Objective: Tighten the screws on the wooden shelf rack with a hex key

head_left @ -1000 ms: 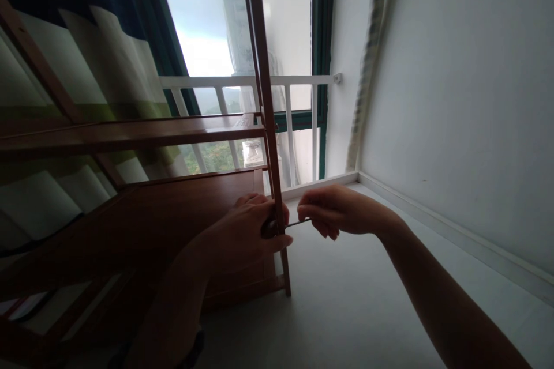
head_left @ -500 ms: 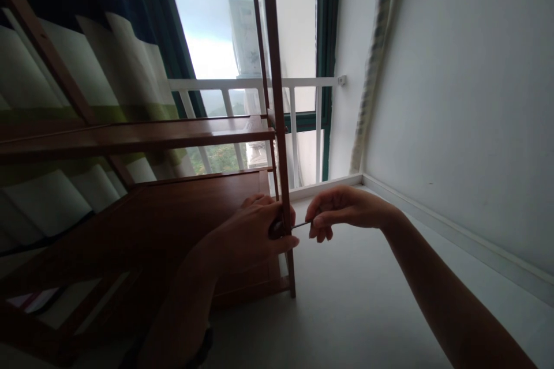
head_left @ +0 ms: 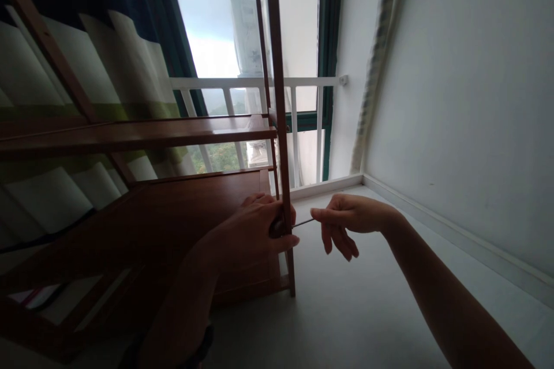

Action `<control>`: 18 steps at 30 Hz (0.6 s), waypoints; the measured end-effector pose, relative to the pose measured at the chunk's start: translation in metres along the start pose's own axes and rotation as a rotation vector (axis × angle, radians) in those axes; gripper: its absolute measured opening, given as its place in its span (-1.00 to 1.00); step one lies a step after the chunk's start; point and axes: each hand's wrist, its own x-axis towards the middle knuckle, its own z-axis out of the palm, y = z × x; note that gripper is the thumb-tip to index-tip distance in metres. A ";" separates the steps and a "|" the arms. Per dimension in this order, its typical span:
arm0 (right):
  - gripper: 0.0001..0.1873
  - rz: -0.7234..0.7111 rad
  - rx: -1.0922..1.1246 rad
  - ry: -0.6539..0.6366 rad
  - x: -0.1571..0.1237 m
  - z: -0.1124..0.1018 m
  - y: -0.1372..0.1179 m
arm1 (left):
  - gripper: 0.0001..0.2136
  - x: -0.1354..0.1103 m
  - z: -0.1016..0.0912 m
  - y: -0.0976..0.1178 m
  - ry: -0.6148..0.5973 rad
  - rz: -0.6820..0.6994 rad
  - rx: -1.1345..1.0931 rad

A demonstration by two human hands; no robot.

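Observation:
A reddish-brown wooden shelf unit (head_left: 199, 199) stands on the left, with an upright post (head_left: 281, 98) at its right end. My left hand (head_left: 255, 228) is closed around the lower part of this post, the thumb lying across its front. Between thumb and fingers shows the dark rounded end of a shelf part (head_left: 276, 227). From the post's right side a thin metal hex key (head_left: 303, 223) sticks out; the end at the post is too small to make out. My right hand (head_left: 346, 219) pinches its outer end between thumb and forefinger, the other fingers hanging loosely below.
Behind the shelf are a window with a white railing (head_left: 303, 82) and a striped curtain (head_left: 130, 57) at left. A white wall (head_left: 467, 98) with a covered pipe (head_left: 378, 40) rises on the right. Pale floor (head_left: 346, 311) lies below my hands.
My right hand's fingers have shifted on the hex key: the thumb now lies on top and the lower fingers hang straighter. My left hand stays on the post.

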 end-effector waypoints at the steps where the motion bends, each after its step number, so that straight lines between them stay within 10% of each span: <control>1: -0.32 0.025 -0.023 -0.004 -0.001 0.001 -0.002 | -0.81 0.000 0.000 0.000 0.000 -0.001 0.001; 11: -0.65 -0.119 -0.058 0.197 -0.004 0.002 -0.008 | -0.78 -0.001 0.000 0.002 -0.007 -0.060 -0.005; 18: -0.59 -0.215 0.135 0.063 -0.014 -0.006 -0.004 | -0.79 -0.001 0.000 0.000 -0.006 -0.024 -0.005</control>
